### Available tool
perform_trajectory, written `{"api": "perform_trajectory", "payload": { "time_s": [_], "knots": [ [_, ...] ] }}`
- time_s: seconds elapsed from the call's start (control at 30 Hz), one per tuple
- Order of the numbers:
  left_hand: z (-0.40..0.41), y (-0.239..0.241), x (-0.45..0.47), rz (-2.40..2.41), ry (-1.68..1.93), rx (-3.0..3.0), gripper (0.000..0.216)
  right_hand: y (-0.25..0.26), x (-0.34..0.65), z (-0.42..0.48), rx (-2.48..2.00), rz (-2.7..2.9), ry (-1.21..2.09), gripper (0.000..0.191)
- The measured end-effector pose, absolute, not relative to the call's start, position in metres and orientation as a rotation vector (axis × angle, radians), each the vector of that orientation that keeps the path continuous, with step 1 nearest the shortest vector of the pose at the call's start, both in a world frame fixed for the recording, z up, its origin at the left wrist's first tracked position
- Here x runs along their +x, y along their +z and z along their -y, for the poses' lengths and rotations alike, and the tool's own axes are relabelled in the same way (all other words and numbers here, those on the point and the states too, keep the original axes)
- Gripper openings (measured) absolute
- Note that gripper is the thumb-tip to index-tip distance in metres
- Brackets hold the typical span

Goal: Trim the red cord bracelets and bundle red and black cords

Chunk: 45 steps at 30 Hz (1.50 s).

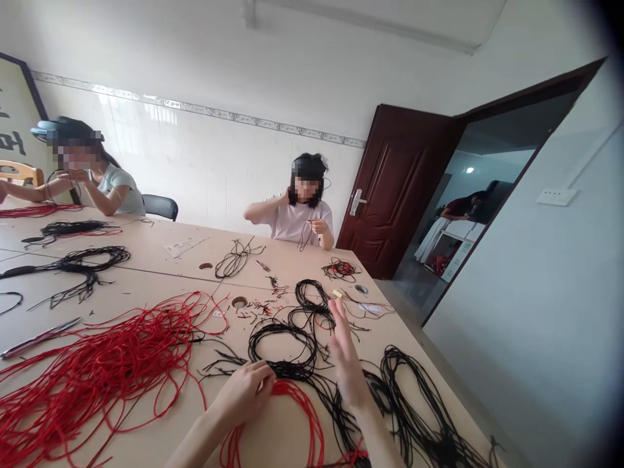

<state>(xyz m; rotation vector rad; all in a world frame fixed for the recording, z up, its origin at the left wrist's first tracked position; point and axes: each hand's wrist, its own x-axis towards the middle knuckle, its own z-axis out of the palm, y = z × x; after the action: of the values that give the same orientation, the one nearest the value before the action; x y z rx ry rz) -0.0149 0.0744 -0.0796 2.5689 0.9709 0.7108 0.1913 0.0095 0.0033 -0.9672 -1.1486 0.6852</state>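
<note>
Head view, looking down the table: a tangle of looped black cords lies at the near edge, directly under the person's hands. The left hand is curled narrow, its fingers closed on those strands just beside a red cord. The right hand is open, held edge-on with fingers straight and together, raised over the black loops. More black cord spreads to the right.

Left of the hands, a heap of red cords sprawls across the pale tabletop. Cut snippets lie far of the hands, beside a round desk grommet.

Across the table, a co-worker holds a thin cord, and another at far left raises one too. A framed sign shows large dark characters, cropped and unreadable; a paper slip is too small to read.
</note>
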Motion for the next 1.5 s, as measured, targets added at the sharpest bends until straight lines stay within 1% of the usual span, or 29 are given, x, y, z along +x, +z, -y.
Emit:
{"api": "perform_trajectory", "payload": {
  "time_s": [0.03,0.1,0.17,0.23,0.27,0.33,0.4,0.47,0.5,0.57,0.6,0.63,0.67,0.7,0.73,0.77,0.83,0.9,0.97,1.07,1.17,1.27,1.43,1.5],
  "knots": [
    [-0.074,-0.081,-0.014,-0.97,0.724,2.576,0.028,0.02,0.182,-0.009,-1.019,1.319,0.526,0.064],
    [-0.074,-0.084,-0.013,-0.965,0.745,2.586,0.029,0.06,0.163,-0.012,-1.013,1.538,0.325,0.064],
    [-0.074,-0.086,-0.012,-0.962,0.759,2.584,0.031,0.101,0.146,-0.018,-1.016,1.551,0.008,0.068],
    [-0.074,-0.088,-0.013,-0.961,0.771,2.57,0.03,0.137,0.132,-0.027,-1.177,1.49,-0.369,0.073],
    [-0.075,-0.088,-0.014,-0.962,0.776,2.56,0.03,0.151,0.126,-0.033,-1.242,1.473,-0.489,0.074],
    [-0.075,-0.089,-0.015,-0.963,0.781,2.541,0.03,0.169,0.118,-0.042,-1.327,1.445,-0.613,0.075],
    [-0.075,-0.09,-0.016,-0.967,0.781,2.527,0.03,0.175,0.113,-0.047,-1.364,1.405,-0.604,0.077],
    [-0.075,-0.091,-0.017,-0.971,0.782,2.521,0.03,0.171,0.113,-0.045,-1.396,1.339,-0.474,0.081],
    [-0.075,-0.091,-0.017,-0.974,0.782,2.52,0.03,0.168,0.114,-0.042,-1.411,1.3,-0.353,0.086],
    [-0.074,-0.09,-0.016,-0.98,0.784,2.522,0.03,0.16,0.116,-0.03,-1.396,1.298,0.01,0.094],
    [-0.074,-0.09,-0.016,-0.982,0.782,2.524,0.03,0.156,0.117,-0.024,-1.324,1.375,0.211,0.091],
    [-0.074,-0.089,-0.016,-0.986,0.78,2.527,0.03,0.153,0.117,-0.017,-1.21,1.494,0.386,0.082],
    [-0.074,-0.089,-0.016,-0.989,0.777,2.531,0.031,0.15,0.116,-0.011,-1.081,1.629,0.502,0.069],
    [-0.073,-0.088,-0.016,-0.99,0.775,2.534,0.031,0.147,0.114,-0.005,-0.938,1.725,0.567,0.062],
    [-0.073,-0.088,-0.016,-0.991,0.774,2.536,0.032,0.145,0.111,-0.001,-0.784,1.739,0.602,0.059],
    [-0.073,-0.088,-0.016,-0.99,0.774,2.538,0.032,0.144,0.107,0.002,-0.629,1.659,0.633,0.062],
    [-0.073,-0.087,-0.016,-0.988,0.775,2.541,0.032,0.141,0.099,0.005,-0.378,1.324,0.738,0.057],
    [-0.073,-0.087,-0.016,-0.985,0.777,2.541,0.032,0.14,0.091,0.008,-0.312,1.02,0.824,0.054],
    [-0.073,-0.086,-0.016,-0.984,0.779,2.541,0.032,0.14,0.085,0.011,-0.575,0.815,0.755,0.056],
    [-0.072,-0.086,-0.015,-0.982,0.778,2.545,0.031,0.142,0.078,0.016,-1.101,0.326,0.439,0.064],
    [-0.072,-0.086,-0.015,-0.981,0.777,2.543,0.03,0.146,0.075,0.016,-1.369,-0.232,0.189,0.069],
    [-0.072,-0.087,-0.015,-0.977,0.777,2.534,0.031,0.147,0.072,0.014,-1.406,-0.507,0.123,0.075],
    [-0.072,-0.088,-0.015,-0.965,0.78,2.526,0.031,0.138,0.068,0.0,-1.359,-0.557,0.081,0.076],
    [-0.073,-0.089,-0.015,-0.961,0.785,2.528,0.031,0.135,0.078,-0.015,-1.306,-0.676,-0.049,0.079]
  ]
}}
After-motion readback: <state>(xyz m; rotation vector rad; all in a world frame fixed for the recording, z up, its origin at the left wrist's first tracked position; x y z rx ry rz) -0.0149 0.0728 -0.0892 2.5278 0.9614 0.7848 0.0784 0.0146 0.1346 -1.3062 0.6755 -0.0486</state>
